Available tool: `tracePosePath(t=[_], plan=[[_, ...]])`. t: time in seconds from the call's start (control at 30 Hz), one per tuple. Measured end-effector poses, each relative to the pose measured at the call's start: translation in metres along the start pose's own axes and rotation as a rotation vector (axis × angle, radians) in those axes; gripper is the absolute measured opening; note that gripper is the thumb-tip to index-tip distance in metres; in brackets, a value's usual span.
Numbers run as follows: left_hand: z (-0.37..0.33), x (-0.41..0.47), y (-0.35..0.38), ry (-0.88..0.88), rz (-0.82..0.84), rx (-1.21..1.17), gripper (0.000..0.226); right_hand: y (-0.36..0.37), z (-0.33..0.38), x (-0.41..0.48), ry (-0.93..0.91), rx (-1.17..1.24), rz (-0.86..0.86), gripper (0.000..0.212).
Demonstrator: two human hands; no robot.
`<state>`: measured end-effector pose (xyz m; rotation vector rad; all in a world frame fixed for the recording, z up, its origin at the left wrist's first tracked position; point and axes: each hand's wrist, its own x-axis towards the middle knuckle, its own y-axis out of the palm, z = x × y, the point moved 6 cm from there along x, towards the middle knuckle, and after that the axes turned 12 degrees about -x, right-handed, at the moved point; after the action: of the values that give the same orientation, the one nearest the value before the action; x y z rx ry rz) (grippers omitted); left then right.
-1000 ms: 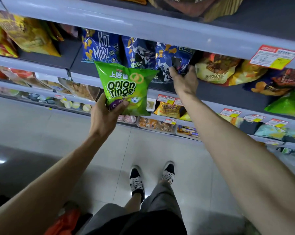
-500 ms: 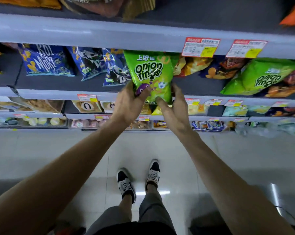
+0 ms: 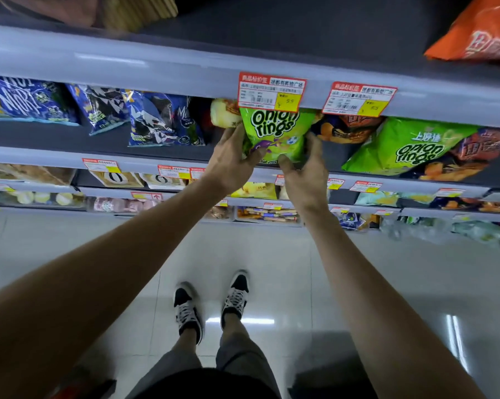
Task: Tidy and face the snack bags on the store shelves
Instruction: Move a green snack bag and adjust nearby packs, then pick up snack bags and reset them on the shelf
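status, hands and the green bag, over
Left hand, right hand both grip green onion rings snack bag. Bag upright at shelf front. Pale yellow bag close on its left.

onion rings bag (image 3: 274,133) on shelf (image 3: 156,156), between hands (image 3: 231,165)

Glossy plastic-film onion rings bag (image 3: 274,133), matt grey shelf edge (image 3: 156,70) w/ paper price tags (image 3: 271,92), shiny smooth floor tiles (image 3: 300,269).

middle green bag (image 3: 274,131): "onion rings" | right green bag (image 3: 415,152): "onion rings" | blue bag (image 3: 21,99): "mori"
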<state>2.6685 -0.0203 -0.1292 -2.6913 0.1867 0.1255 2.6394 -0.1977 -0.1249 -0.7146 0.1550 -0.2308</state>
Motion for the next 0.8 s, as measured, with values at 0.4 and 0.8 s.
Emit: tracePosePath(t=[0.4,0.8], plan=[[0.005,-0.020,-0.003,-0.116,0.054,0.056,0.056,-0.002,-0.026,-0.012,0.091,-0.135,0.087,0.055],[0.007,-0.159,-0.112,-0.290,0.042,0.214,0.056,0.049,0.086,-0.151,0.058,-0.309,0.366,0.053]])
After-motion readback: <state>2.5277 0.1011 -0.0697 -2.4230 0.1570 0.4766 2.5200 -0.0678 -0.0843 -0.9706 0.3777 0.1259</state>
